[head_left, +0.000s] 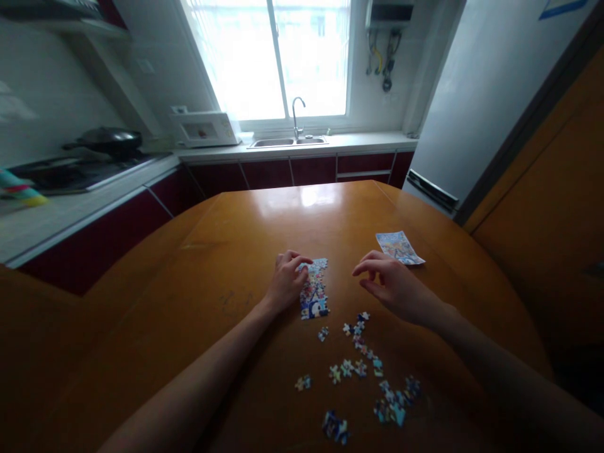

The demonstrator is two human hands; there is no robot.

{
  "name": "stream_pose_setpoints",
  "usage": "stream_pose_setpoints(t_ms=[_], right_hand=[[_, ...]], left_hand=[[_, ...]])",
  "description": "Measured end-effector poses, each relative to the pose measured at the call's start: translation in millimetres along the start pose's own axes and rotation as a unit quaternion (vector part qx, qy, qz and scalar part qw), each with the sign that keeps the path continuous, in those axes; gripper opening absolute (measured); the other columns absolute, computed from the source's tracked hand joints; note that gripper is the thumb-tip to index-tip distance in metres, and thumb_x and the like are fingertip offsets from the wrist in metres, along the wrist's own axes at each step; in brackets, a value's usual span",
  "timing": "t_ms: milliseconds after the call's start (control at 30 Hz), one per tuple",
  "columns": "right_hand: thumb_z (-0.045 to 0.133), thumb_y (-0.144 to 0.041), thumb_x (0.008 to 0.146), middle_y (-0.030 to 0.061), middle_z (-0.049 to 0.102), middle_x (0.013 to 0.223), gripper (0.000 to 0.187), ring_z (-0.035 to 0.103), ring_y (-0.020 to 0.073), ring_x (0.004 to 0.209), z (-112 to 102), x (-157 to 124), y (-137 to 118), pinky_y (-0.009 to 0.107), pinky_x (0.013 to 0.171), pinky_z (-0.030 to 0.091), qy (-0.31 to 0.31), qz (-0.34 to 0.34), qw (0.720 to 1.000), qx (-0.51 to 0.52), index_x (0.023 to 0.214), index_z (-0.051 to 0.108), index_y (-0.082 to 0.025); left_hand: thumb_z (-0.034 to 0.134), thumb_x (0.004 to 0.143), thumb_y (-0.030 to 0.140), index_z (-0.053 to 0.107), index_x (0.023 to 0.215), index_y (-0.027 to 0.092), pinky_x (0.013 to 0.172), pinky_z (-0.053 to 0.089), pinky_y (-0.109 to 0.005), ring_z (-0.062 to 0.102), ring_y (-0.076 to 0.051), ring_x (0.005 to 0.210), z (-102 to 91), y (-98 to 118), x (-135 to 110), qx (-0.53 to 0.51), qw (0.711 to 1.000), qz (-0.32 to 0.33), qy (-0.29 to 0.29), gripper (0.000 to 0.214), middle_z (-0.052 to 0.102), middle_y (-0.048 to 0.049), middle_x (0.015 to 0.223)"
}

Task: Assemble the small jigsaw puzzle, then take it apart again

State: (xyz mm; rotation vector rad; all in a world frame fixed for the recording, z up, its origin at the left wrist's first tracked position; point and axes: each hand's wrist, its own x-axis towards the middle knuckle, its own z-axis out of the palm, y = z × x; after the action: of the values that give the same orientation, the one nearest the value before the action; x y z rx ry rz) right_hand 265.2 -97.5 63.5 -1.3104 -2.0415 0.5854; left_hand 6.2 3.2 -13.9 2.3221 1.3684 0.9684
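A partly assembled jigsaw block (315, 292) lies on the round wooden table (226, 251). My left hand (285, 280) rests at its left edge with fingers curled, fingertips touching the block's top corner. My right hand (394, 283) hovers to the right of the block, fingers bent and pinched together; whether a piece is between them is unclear. Several loose puzzle pieces (361, 365) are scattered on the table nearer to me. A printed reference picture card (399, 246) lies just beyond my right hand.
A kitchen counter with a sink and faucet (297, 129) runs under the window. A microwave (205, 129) and a wok on a stove (111, 139) stand at the left. A white refrigerator (472, 107) stands at the right beside an orange door.
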Motion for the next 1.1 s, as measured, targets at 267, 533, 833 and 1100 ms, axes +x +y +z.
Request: stream_pose_setpoints(t_ms=[267,533,833,1100], right_hand=[[0.064,-0.009,0.081,0.003,0.062,0.096,0.018,0.057,0.015,0.086,10.0,-21.8,3.0,0.027,0.077,0.045,-0.205,-0.045,0.975,-0.069,0.085,0.072,-0.023],[0.064,-0.009,0.08,0.0043,0.06,0.096,0.011,0.055,0.0174,0.087,19.9,-22.2,6.9,0.029,0.075,0.041,-0.22,-0.052,0.969,-0.103,0.082,0.064,-0.02],[0.058,-0.006,0.081,-0.0003,0.062,0.077,0.013,0.053,0.012,0.069,16.1,-17.6,11.7,0.025,0.064,0.039,-0.185,-0.003,0.983,-0.005,0.079,0.06,-0.019],[0.06,-0.022,0.087,0.003,0.067,0.084,0.025,0.053,0.0121,0.063,24.2,-4.7,26.6,0.026,0.058,0.042,-0.048,0.054,0.986,0.151,0.109,0.07,-0.02]], left_hand=[[0.053,0.089,0.019,0.072,0.094,0.022,0.094,0.041,-0.041,0.048,-0.024,0.101,-1.1,2.1,-0.1,0.002,1.0,-0.001,-0.001,0.019,0.056,-0.0054,0.098],[0.054,0.088,0.019,0.072,0.094,0.022,0.095,0.041,-0.041,0.048,-0.024,0.102,-0.7,0.6,0.4,0.001,1.0,0.002,-0.008,0.019,0.056,-0.0052,0.098],[0.055,0.086,0.018,0.072,0.092,0.022,0.094,0.04,-0.042,0.048,-0.024,0.101,-0.7,0.7,0.5,-0.002,1.0,0.003,-0.011,0.018,0.055,-0.0052,0.097],[0.055,0.086,0.018,0.071,0.086,0.021,0.094,0.04,-0.042,0.049,-0.023,0.1,0.8,-1.5,0.4,0.004,1.0,0.013,-0.005,0.017,0.056,-0.0052,0.097]])
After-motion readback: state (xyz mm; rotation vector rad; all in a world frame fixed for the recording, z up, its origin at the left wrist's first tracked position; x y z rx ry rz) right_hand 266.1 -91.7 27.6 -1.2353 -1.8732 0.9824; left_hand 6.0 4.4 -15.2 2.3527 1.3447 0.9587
